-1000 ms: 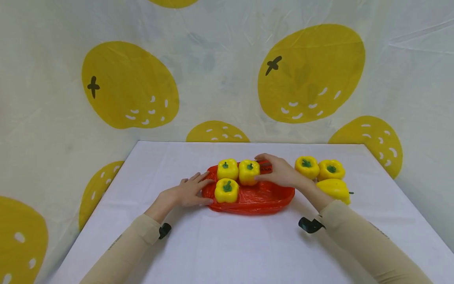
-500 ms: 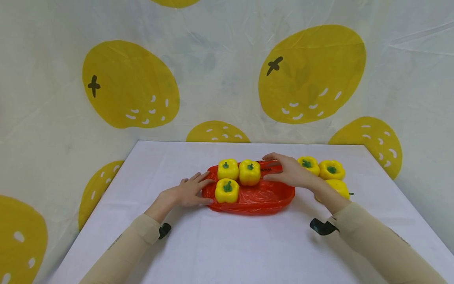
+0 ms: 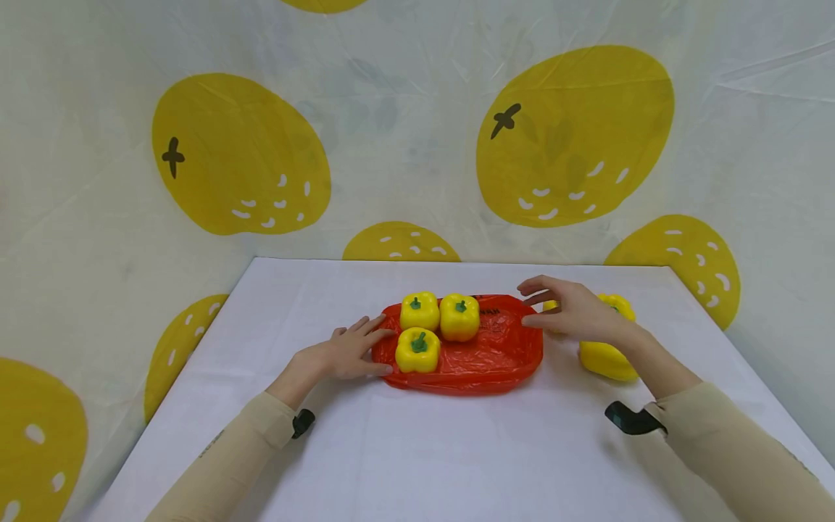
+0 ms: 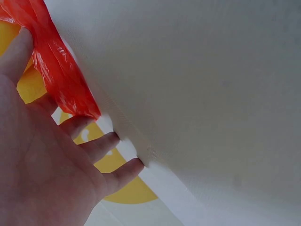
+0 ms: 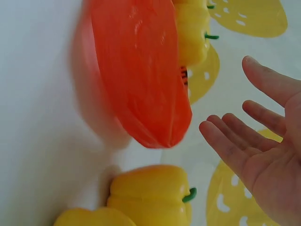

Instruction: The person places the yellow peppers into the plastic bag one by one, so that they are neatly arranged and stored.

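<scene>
Right hand [image 3: 577, 312] has moved rightward, parted fingers gripping nothing; left hand [image 3: 346, 353], fingers spread, touches red plastic bag [image 3: 485, 364] holding three bell peppers [image 3: 451, 325].

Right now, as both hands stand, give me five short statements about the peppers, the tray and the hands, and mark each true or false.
1. Three yellow peppers are on the red plastic-covered tray. True.

2. Every pepper in view is on the tray. False: other peppers lie on the white table, to the right of the tray.

3. The left hand is at the tray's left end. True.

4. The right hand holds nothing. True.

5. The three peppers on the tray are red all over. False: they are yellow, with green stems.
</scene>
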Action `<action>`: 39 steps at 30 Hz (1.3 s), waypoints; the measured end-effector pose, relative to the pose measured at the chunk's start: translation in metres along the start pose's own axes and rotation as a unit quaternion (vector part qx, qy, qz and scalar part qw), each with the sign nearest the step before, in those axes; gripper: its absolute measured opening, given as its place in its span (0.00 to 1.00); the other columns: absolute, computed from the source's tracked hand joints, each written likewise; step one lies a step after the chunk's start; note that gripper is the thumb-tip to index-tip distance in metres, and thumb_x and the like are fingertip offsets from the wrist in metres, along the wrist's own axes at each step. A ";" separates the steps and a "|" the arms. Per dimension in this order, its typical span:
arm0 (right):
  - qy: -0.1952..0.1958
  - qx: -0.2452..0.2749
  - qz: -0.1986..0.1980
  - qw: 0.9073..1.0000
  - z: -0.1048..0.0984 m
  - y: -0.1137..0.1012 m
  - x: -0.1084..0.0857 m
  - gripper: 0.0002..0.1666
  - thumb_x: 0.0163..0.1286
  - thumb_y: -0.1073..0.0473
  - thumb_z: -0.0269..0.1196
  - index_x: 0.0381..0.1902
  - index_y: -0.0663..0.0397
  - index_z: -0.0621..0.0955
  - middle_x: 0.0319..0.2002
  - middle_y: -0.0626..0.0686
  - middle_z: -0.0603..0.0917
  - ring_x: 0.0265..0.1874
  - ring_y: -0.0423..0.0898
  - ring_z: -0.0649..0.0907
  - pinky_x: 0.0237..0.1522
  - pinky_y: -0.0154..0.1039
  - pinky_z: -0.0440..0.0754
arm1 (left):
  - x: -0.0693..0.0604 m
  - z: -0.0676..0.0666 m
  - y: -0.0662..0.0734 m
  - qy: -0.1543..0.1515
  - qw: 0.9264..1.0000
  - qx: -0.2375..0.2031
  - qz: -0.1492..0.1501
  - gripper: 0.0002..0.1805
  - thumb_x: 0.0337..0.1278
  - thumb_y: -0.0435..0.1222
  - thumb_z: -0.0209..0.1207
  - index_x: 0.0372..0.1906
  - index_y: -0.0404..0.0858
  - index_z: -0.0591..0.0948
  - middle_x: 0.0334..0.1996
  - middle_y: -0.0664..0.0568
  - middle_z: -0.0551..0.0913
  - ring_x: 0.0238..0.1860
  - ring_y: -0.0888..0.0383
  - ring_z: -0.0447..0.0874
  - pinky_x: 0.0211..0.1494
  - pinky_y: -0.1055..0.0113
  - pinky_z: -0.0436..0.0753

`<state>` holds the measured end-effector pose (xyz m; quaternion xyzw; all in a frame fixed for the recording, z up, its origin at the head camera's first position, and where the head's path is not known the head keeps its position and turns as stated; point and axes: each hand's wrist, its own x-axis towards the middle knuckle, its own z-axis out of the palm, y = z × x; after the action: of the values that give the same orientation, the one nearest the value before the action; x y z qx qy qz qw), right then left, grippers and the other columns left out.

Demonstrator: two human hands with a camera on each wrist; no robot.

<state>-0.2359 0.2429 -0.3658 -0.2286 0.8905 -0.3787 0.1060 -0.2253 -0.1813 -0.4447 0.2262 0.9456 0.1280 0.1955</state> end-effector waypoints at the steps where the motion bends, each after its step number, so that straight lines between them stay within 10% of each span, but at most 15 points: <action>1: 0.003 0.000 0.001 1.000 -0.003 0.002 -0.002 0.32 0.67 0.53 0.73 0.65 0.55 0.75 0.62 0.61 0.79 0.61 0.63 0.79 0.50 0.47 0.86 | 0.000 0.000 0.000 0.000 1.000 0.001 0.000 0.47 0.62 0.65 0.60 0.82 0.53 0.60 0.83 0.50 0.46 0.81 0.41 0.40 0.75 0.32 0.48; 16: 0.060 -0.032 0.002 0.998 -0.045 0.031 -0.030 0.32 0.71 0.56 0.70 0.68 0.60 0.73 0.61 0.63 0.80 0.60 0.62 0.79 0.45 0.29 0.82 | 0.000 0.000 0.000 0.000 1.000 0.006 -0.002 0.47 0.62 0.65 0.59 0.81 0.52 0.60 0.83 0.50 0.47 0.81 0.42 0.40 0.75 0.32 0.48; 32: 0.114 -0.055 0.047 0.991 -0.078 0.081 -0.059 0.30 0.75 0.55 0.66 0.68 0.62 0.72 0.60 0.64 0.80 0.50 0.29 0.77 0.44 0.19 0.75 | 0.000 0.000 0.001 -0.003 1.000 0.002 -0.003 0.48 0.62 0.65 0.59 0.82 0.52 0.60 0.83 0.50 0.46 0.81 0.41 0.40 0.75 0.32 0.48; 35: 0.112 -0.059 0.069 0.990 -0.080 0.087 -0.062 0.33 0.75 0.52 0.65 0.70 0.62 0.71 0.63 0.66 0.77 0.56 0.42 0.77 0.48 0.27 0.78 | 0.000 -0.001 0.001 -0.003 1.000 0.003 -0.002 0.48 0.62 0.65 0.59 0.82 0.51 0.60 0.83 0.49 0.47 0.81 0.40 0.40 0.75 0.32 0.48; 39: 0.092 -0.047 0.098 0.990 -0.079 0.095 -0.064 0.37 0.75 0.49 0.65 0.72 0.63 0.67 0.68 0.69 0.70 0.65 0.66 0.70 0.60 0.62 0.76 | 0.000 -0.002 0.001 0.001 1.000 0.005 0.004 0.48 0.63 0.64 0.59 0.81 0.50 0.60 0.83 0.47 0.47 0.81 0.39 0.41 0.75 0.31 0.48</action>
<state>-0.2394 0.3811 -0.3789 -0.1089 0.9315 -0.3436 0.0492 -0.2254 -0.1809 -0.4428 0.2314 0.9454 0.1242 0.1931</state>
